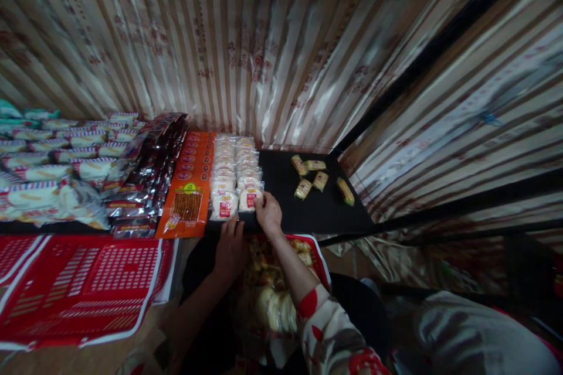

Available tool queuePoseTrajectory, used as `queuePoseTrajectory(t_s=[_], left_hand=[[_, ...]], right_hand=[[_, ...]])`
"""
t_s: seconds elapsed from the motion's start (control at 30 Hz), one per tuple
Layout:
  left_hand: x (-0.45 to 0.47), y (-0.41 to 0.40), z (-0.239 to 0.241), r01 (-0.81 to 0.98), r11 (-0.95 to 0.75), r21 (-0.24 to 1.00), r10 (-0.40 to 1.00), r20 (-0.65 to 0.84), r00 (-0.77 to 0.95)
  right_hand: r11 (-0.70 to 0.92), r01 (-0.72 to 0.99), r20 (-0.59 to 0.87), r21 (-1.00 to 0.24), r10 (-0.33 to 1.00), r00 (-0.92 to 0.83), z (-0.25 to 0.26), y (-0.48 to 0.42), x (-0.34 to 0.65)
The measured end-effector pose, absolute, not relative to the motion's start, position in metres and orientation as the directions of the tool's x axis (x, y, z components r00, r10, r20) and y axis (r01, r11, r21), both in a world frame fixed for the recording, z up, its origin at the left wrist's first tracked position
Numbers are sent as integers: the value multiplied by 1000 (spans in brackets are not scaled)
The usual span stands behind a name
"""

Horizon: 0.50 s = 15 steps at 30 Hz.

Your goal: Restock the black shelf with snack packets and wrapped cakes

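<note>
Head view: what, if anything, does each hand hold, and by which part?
The right hand is at the right edge of the right row's front packet; grip or touch cannot be told. The left hand holds nothing visible.

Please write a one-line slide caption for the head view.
Right hand at the front white snack packet of a row on a black surface, left hand close by.

Striped curtain, black poles, black tabletop, dim light
</note>
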<state>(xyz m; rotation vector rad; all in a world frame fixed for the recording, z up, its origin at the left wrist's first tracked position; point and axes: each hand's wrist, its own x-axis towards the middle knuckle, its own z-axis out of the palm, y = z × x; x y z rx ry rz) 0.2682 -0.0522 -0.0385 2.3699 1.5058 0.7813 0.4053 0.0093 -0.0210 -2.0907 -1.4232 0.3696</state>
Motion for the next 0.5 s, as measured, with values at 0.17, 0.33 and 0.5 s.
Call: queuePoseTrajectory(t_s=[0.17, 0.33, 0.5], left_hand=[[267, -56, -35, 748, -493, 444, 869, 289, 401], [267, -55, -30, 750, -492, 442, 867, 330, 374], [264, -52, -29, 728, -510, 459, 855, 364, 369]], right_hand=[[-209, 731, 187, -650, 888, 421, -27, 5, 403], [-92, 804, 270, -587, 914, 302, -27, -6, 402], [-85, 817, 240, -570, 934, 265, -20, -15, 406]])
